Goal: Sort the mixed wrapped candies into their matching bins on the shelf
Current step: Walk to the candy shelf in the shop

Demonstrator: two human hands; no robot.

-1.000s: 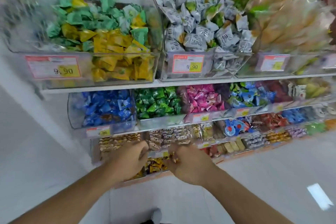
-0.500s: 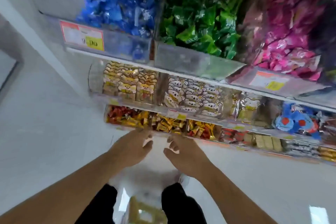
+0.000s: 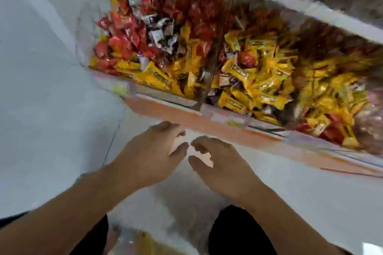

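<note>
Candies [image 3: 238, 64] sit mixed in the bins [image 3: 165, 97] just ahead of and above both hands, I see left hand [image 3: 149, 155] and right hand [image 3: 223, 163] loosely spread, holding nothing, side by side, left nearer the red-yellow bin, long axis running left-right.

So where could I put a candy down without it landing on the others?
Bare white floor left of the left hand, and more floor right of the right hand, below the orange shelf edge. The bins are crowded: red candies and yellow candies heaped together.
</note>
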